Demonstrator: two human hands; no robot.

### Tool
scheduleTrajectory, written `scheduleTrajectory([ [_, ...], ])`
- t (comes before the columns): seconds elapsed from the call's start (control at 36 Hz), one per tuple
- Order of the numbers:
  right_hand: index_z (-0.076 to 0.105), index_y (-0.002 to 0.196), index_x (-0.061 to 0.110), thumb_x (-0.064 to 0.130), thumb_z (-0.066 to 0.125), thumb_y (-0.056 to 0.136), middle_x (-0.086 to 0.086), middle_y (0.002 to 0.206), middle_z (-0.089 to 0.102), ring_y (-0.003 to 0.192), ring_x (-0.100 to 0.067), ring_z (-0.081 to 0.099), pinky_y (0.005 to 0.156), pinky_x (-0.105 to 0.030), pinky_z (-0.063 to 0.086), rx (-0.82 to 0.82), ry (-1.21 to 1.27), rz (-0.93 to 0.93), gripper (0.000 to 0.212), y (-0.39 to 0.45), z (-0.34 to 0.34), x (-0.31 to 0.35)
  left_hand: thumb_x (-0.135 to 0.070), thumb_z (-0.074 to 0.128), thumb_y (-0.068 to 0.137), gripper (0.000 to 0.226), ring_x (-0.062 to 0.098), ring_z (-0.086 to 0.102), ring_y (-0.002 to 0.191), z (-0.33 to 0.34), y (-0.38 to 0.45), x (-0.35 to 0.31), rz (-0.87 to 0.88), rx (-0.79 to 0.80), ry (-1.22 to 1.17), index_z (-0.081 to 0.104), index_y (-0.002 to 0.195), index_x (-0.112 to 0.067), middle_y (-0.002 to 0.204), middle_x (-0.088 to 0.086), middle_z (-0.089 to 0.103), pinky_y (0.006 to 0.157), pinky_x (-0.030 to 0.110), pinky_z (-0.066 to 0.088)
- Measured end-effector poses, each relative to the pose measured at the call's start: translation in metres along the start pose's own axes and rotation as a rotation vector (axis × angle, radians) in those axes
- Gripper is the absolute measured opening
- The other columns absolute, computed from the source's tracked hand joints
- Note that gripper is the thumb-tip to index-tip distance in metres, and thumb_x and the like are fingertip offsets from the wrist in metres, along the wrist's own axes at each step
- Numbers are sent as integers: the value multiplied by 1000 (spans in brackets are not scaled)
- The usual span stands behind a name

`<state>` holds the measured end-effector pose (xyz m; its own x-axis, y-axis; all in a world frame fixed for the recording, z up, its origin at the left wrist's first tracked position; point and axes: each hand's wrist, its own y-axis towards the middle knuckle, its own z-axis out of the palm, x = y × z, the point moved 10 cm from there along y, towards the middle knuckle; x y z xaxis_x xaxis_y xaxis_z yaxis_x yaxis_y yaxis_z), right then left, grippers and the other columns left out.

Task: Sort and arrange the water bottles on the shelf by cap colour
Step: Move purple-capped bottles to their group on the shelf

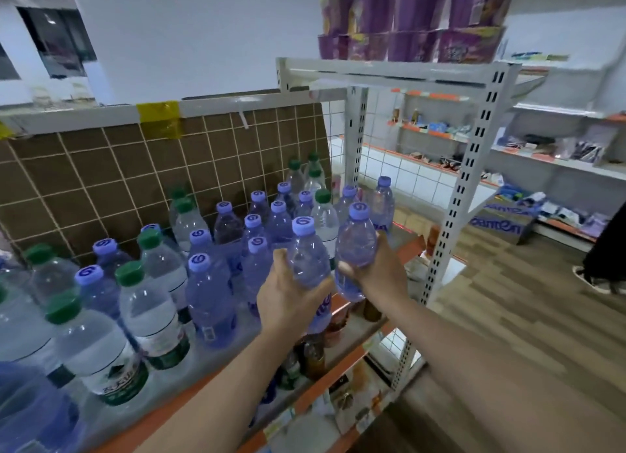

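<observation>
Now, head view: left hand (pixel 288 293) grips one purple-cap bottle (pixel 306 259); right hand (pixel 376 269) grips a second (pixel 355 246), just beside the first, both raised at the shelf (pixel 189 385) front. Purple and green (pixel 152 293) bottles stand mixed left of and beyond the hands. Judgement: set both down upright among purple caps, one at a time, clear of neighbours; crowding risks topples.

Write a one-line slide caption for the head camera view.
Left hand and right hand each grip a purple-capped bottle above a shelf of mixed green- and purple-capped water bottles.
</observation>
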<state>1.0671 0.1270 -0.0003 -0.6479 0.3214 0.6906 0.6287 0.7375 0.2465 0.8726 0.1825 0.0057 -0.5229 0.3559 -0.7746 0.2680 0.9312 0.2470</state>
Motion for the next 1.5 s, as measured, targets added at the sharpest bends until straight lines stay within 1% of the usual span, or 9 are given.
scheduleTrajectory([
  [0.14,47,114,30,64,69,62,9,102,61,92,-21,65,74,-44,56,28,9,51,66,41,-1,-33,-44,72,76,72,27,58,101,31,12,-7,-52,-24,-32,34,130,-17,113,2,58,74,32,42],
  [0.39,39,132,27,52,74,74,10,98,62,77,-13,57,60,-26,43,86,15,26,73,106,-6,-65,-36,74,78,71,23,55,101,70,43,9,-208,-133,-140,31,134,-25,119,3,58,75,31,42],
  [0.5,47,129,29,64,71,62,6,120,56,94,-19,64,75,-36,53,117,12,41,79,131,6,-81,-33,74,78,71,20,52,103,81,48,22,-302,-175,-209,29,133,-36,120,0,53,83,39,48],
  [0.64,54,108,29,70,60,47,0,98,63,82,-23,69,70,-44,59,210,94,133,74,173,53,-135,-37,76,75,80,28,54,113,87,52,39,-397,-253,-230,25,136,-42,131,-1,53,87,46,51],
  [0.78,43,129,29,65,65,50,6,118,58,97,-19,64,82,-45,56,177,124,92,89,165,39,-121,-29,77,76,80,27,53,118,88,54,51,-440,-336,-255,29,139,-34,135,1,51,91,45,49],
  [0.89,44,124,30,69,64,53,6,111,60,93,-16,64,78,-44,57,199,151,67,84,173,46,-126,-25,77,77,74,28,54,116,86,59,57,-435,-373,-287,35,138,-27,132,2,54,88,38,47],
  [1.11,33,136,11,29,81,72,-7,129,51,110,-28,58,79,-32,43,144,170,66,82,165,34,-122,-24,79,75,73,28,54,114,85,64,57,-437,-374,-255,35,133,-23,128,4,55,85,33,44],
  [1.36,29,141,11,32,81,74,-10,136,45,117,-28,54,81,-29,41,117,165,51,87,162,37,-126,-29,79,77,80,29,51,121,87,63,62,-462,-346,-209,29,139,-22,138,7,49,86,33,44],
  [1.5,24,143,11,31,80,75,-11,138,43,119,-31,53,90,-41,50,128,185,62,90,157,38,-124,-29,79,76,71,29,53,116,87,62,59,-471,-311,-175,32,128,-17,132,7,50,87,37,47],
])
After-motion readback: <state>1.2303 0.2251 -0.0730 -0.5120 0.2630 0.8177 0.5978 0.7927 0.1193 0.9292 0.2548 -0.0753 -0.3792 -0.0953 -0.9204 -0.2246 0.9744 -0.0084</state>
